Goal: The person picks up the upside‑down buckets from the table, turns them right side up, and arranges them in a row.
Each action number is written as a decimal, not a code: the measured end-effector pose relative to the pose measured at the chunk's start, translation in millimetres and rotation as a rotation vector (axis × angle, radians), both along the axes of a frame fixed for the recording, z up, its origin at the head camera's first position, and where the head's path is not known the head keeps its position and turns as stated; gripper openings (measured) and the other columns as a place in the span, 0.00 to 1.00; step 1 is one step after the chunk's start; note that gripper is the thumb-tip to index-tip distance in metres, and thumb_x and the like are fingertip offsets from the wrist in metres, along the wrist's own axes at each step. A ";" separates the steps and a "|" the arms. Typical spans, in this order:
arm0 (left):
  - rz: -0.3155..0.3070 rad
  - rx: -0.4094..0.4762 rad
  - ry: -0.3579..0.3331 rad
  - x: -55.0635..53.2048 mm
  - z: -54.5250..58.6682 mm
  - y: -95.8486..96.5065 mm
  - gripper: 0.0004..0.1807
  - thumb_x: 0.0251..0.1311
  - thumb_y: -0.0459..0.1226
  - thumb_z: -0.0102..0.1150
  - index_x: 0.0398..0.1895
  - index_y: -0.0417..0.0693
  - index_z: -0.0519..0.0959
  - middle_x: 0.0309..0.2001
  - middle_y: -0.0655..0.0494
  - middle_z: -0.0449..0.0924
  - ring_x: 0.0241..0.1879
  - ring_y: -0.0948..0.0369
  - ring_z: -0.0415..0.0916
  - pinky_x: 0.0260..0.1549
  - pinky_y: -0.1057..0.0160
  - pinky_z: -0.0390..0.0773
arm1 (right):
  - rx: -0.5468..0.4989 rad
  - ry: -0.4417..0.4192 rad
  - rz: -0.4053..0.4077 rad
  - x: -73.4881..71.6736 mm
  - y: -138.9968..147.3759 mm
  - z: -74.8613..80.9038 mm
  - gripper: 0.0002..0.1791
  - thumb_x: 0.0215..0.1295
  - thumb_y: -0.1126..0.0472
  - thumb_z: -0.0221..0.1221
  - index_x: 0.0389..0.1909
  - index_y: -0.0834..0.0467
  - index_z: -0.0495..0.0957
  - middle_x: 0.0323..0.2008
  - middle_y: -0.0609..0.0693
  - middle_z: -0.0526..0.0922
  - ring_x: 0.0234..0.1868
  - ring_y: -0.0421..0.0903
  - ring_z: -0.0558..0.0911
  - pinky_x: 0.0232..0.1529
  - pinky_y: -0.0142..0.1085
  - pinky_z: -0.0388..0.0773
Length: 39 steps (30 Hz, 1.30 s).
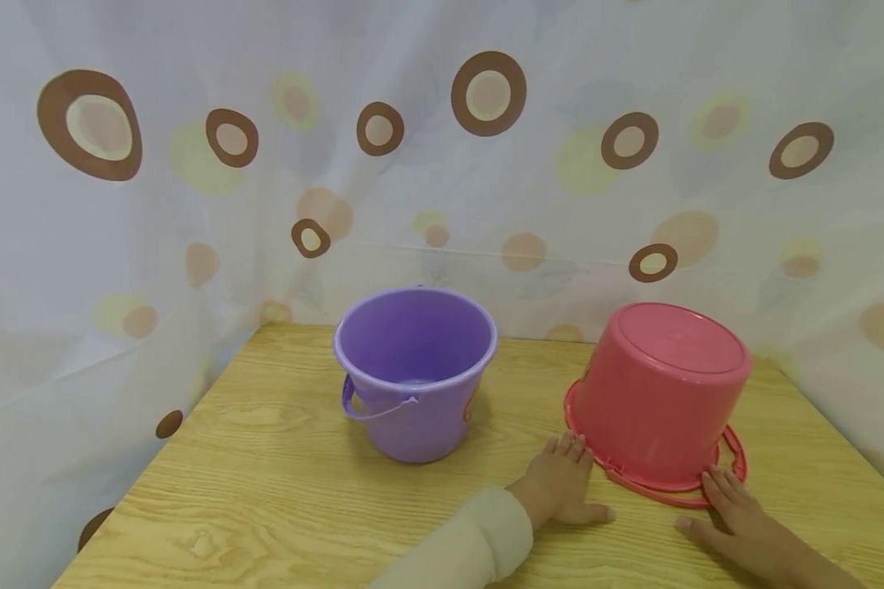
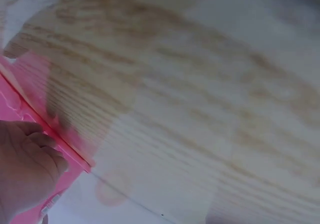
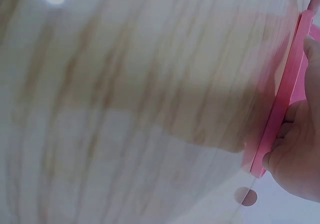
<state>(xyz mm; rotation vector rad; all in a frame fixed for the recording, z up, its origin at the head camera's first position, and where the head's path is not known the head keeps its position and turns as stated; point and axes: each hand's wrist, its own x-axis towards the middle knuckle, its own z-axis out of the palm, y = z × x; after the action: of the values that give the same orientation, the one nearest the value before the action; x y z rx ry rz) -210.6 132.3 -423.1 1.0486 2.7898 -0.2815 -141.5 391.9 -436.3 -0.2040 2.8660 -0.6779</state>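
Observation:
A red bucket (image 1: 663, 401) stands upside down on the right side of the table, its base facing up and its handle (image 1: 659, 496) lying along the rim. My left hand (image 1: 560, 483) touches the rim at its near left, fingers extended and thumb held apart. My right hand (image 1: 740, 528) has its fingertips against the rim and handle at the near right. In the left wrist view the left hand (image 2: 27, 164) meets the pinkish rim. The right wrist view has the right hand (image 3: 300, 144) against the rim, some fingertips partly hidden behind it.
A purple bucket (image 1: 420, 417) stands upright left of the red one, its mouth up and its handle hanging down in front. Both are on a wood-grain table (image 1: 265, 507). A white curtain (image 1: 427, 188) with brown and yellow circles encloses the back and sides.

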 end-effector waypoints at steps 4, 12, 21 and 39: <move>-0.005 0.020 -0.015 4.9 3.3 -0.9 0.46 0.56 0.71 0.30 0.73 0.57 0.48 0.74 0.60 0.43 0.73 0.63 0.40 0.70 0.69 0.46 | 0.010 0.007 -0.001 0.9 1.6 1.1 0.46 0.67 0.44 0.48 0.66 0.78 0.46 0.67 0.78 0.43 0.67 0.76 0.36 0.52 0.74 0.49; 0.004 0.002 0.004 10.8 4.5 0.4 0.46 0.55 0.72 0.30 0.72 0.58 0.51 0.73 0.62 0.48 0.73 0.64 0.43 0.69 0.70 0.48 | 0.025 -0.014 0.008 1.1 1.0 4.8 0.47 0.67 0.41 0.46 0.68 0.74 0.43 0.68 0.75 0.44 0.66 0.76 0.43 0.48 0.73 0.58; 0.032 0.005 -0.045 13.6 3.0 3.4 0.46 0.54 0.73 0.30 0.71 0.59 0.51 0.72 0.62 0.49 0.72 0.65 0.44 0.69 0.69 0.48 | 0.036 0.091 0.068 -6.3 8.0 -0.1 0.41 0.67 0.47 0.50 0.66 0.76 0.51 0.66 0.76 0.51 0.72 0.60 0.33 0.47 0.71 0.61; 0.043 0.044 -0.048 31.4 4.0 5.3 0.48 0.52 0.74 0.32 0.71 0.57 0.54 0.70 0.60 0.54 0.71 0.64 0.49 0.68 0.71 0.50 | 0.040 0.304 0.150 -13.1 19.2 -3.9 0.29 0.66 0.57 0.53 0.56 0.79 0.65 0.59 0.77 0.63 0.50 0.04 0.34 0.46 0.04 0.35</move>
<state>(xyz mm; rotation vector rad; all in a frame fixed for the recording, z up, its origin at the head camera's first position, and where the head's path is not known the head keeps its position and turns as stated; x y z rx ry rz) -179.1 137.5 -419.1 0.9895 2.7840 -0.1876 -154.6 411.2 -440.2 -0.5542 3.1044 -0.6052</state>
